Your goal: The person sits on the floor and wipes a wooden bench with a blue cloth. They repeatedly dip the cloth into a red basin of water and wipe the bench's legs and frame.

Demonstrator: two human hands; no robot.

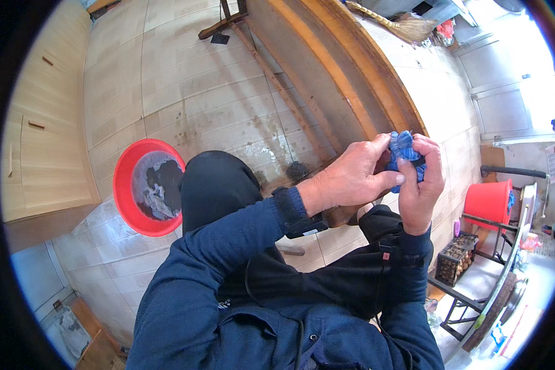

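A bunched blue patterned cloth is pinched between my two hands, over the near end of a wooden piece of furniture with orange-brown edges. From the left, my left hand grips the cloth with thumb and fingers. My right hand holds its right side, thumb near the other thumb. Something dark shows in the folds; I cannot tell what it is. A dark scouring pad lies on the wet floor below my left hand.
A red basin of murky, foamy water with a pale cloth stands left of my knee. Light wooden cabinets line the left. A straw broom lies at the top right; a red bucket and a dark crate are at right.
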